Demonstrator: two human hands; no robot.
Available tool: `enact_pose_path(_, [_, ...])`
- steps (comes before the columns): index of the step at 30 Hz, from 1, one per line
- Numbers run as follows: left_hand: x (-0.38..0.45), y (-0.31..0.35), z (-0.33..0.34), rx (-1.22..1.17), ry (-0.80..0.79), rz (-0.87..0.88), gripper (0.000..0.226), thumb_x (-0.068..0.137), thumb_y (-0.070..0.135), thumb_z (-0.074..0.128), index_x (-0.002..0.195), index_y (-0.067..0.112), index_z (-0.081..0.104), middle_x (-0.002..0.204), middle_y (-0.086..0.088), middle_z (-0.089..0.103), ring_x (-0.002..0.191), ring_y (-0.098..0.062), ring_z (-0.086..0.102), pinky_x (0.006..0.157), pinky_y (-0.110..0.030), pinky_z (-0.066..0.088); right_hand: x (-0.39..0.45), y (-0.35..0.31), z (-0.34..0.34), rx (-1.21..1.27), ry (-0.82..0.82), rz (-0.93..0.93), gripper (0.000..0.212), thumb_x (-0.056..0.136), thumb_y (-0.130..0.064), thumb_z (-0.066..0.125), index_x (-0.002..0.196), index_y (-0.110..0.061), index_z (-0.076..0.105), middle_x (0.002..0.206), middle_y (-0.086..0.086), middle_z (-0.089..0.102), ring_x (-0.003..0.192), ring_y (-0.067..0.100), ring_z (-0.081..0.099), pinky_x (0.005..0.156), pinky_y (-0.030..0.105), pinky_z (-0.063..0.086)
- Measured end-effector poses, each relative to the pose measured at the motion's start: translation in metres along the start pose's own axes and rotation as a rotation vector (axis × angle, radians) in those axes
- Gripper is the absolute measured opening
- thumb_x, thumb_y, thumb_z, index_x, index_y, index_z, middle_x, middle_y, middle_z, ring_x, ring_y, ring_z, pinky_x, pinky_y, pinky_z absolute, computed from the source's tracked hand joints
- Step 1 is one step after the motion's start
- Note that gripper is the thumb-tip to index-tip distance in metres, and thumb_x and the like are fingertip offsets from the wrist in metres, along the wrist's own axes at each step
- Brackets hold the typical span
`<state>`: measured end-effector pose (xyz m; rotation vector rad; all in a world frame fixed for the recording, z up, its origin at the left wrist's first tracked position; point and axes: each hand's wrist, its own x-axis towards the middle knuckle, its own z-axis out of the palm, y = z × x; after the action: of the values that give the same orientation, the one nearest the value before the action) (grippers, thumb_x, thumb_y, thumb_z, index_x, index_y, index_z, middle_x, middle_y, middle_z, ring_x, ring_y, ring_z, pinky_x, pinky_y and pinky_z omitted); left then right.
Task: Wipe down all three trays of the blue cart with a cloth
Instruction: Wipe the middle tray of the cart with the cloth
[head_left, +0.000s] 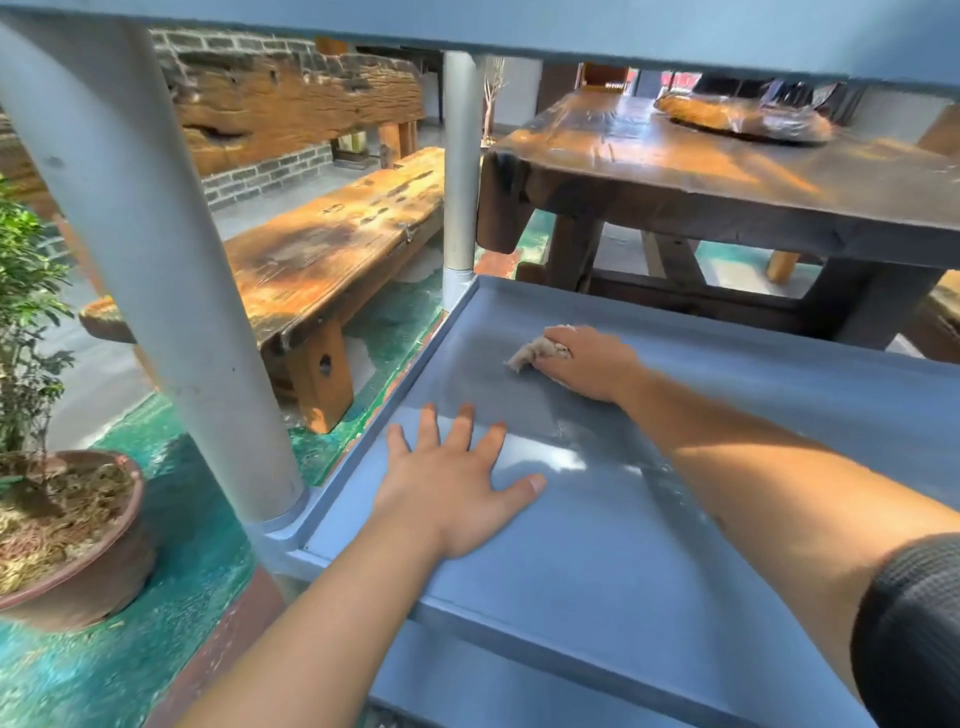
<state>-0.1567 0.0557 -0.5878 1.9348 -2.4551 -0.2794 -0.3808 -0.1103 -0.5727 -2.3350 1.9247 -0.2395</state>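
The blue cart's middle tray (649, 545) fills the lower right of the head view, under the edge of the tray above (571, 31). My right hand (587, 364) grips a small crumpled pale cloth (530, 353) and presses it on the tray's far part. My left hand (457, 483) lies flat on the tray near its left rim, fingers spread and straight. A wet streak shows between the two hands. The edge of a lower tray (493, 691) shows at the bottom.
Grey cart posts stand at the left front (156, 286) and far corner (460, 171). A wooden bench (332, 249) and a dark wooden table (727, 176) stand beyond the cart. A potted plant (57, 509) sits on the green floor at left.
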Motion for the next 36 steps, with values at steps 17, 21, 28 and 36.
enact_pose_path(17, [-0.002,-0.002,-0.016,-0.217,-0.021,0.001,0.092,0.066,0.083,-0.009,0.146,0.053,0.024,0.164,0.008,0.006,0.15,-0.022,-0.004,0.116,-0.055,-0.005,-0.255,-0.1,0.004,0.029,-0.109,-0.221,0.076,0.082,-0.078,0.025,0.148,-0.041,0.031,0.155,0.004,0.035,0.144,0.023,0.028,0.117,0.041,0.019])
enact_pose_path(21, [-0.004,0.002,-0.008,-0.025,0.001,0.01,0.067,0.087,0.069,-0.001,0.149,0.048,0.015,0.165,0.008,0.001,0.15,-0.025,-0.004,0.116,-0.058,-0.001,-0.269,-0.099,0.007,0.031,-0.057,-0.212,0.068,0.087,-0.074,0.035,0.147,-0.041,0.035,0.153,0.001,0.037,0.142,0.021,0.029,0.117,0.039,0.019])
enact_pose_path(28, [0.004,0.011,-0.011,0.033,-0.002,-0.042,0.051,0.091,0.05,0.024,0.142,0.041,0.025,0.162,0.003,0.01,0.147,-0.033,0.005,0.11,-0.065,0.011,-0.243,-0.08,0.009,0.051,-0.052,-0.131,0.077,0.076,-0.082,0.023,0.145,-0.048,0.029,0.155,0.002,0.033,0.143,0.027,0.026,0.117,0.048,0.019])
enact_pose_path(36, [0.036,0.067,-0.007,-0.129,0.092,-0.161,0.054,0.093,0.052,0.025,0.137,0.022,0.036,0.152,-0.003,0.032,0.143,-0.034,0.016,0.108,-0.063,0.014,-0.138,-0.005,0.004,0.043,-0.035,0.029,0.062,0.086,-0.068,0.048,0.143,-0.052,0.03,0.162,-0.001,0.017,0.147,0.027,0.015,0.117,0.048,0.016])
